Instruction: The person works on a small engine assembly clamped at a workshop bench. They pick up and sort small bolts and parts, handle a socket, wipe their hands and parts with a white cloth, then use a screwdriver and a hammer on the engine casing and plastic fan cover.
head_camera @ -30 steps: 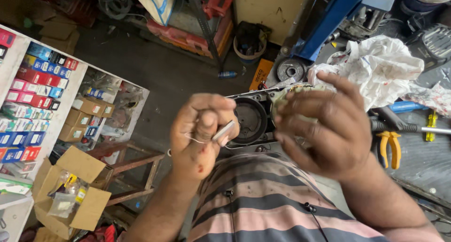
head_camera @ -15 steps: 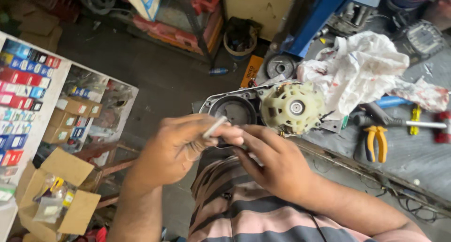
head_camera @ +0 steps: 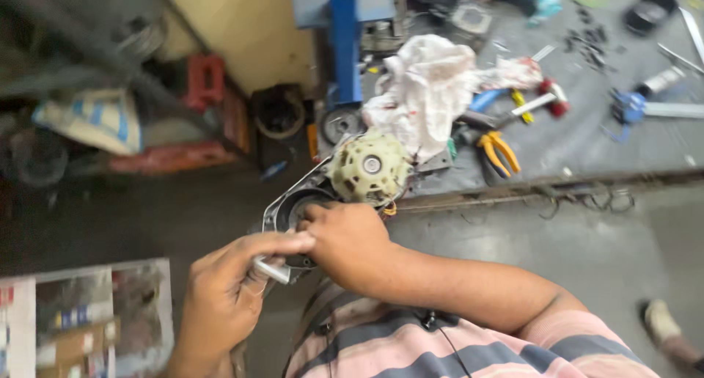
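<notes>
My left hand [head_camera: 227,297] pinches a small silver tube [head_camera: 271,269] between thumb and fingers. My right hand [head_camera: 348,242] is curled shut, and its knuckles touch the left forefinger tip. What its fingers grip is hidden. Both hands sit just below a motor with a cream ribbed fan [head_camera: 369,169] and a round dark metal housing [head_camera: 290,208] at the bench edge. My striped shirt fills the bottom of the view.
On the grey bench lie a white rag [head_camera: 433,92], yellow-handled pliers [head_camera: 499,151], a red-tipped tool [head_camera: 546,98] and a blue tool [head_camera: 631,107]. A blue post [head_camera: 343,41] stands behind the motor. Shelves with small boxes [head_camera: 81,327] are lower left. Someone's foot [head_camera: 664,323] is lower right.
The view has swung right and zoomed nearer. My hands have dropped below the motor, and the right hand has closed up against the left fingers. The silver tube stays in my left hand.
</notes>
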A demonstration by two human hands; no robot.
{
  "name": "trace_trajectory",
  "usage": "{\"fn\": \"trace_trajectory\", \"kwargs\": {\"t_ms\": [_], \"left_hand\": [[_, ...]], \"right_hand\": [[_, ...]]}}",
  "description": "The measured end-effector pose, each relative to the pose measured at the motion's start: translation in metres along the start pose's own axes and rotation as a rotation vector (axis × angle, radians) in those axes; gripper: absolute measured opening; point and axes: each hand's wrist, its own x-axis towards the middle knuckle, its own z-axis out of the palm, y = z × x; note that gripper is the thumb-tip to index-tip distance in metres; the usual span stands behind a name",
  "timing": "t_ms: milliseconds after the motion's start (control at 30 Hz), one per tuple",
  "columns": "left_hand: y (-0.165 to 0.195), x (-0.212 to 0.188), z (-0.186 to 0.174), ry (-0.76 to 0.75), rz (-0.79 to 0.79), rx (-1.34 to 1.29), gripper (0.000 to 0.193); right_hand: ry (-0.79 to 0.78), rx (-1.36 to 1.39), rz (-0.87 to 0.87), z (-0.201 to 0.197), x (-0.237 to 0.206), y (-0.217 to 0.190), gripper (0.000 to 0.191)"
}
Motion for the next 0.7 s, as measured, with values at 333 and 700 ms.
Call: {"fn": "trace_trajectory", "kwargs": {"t_ms": [333, 700], "left_hand": [[-0.019, -0.006, -0.005, -0.082, -0.053, -0.085, 0.023], [-0.037, -0.011, 0.009, 0.224, 0.177, 0.122, 0.028]], "right_hand": [[0.085, -0.012, 0.071, 0.006, -0.004, -0.01, 0.014], [0.057, 0.037, 0.117, 0.003, -0.007, -0.015, 0.02]]}}
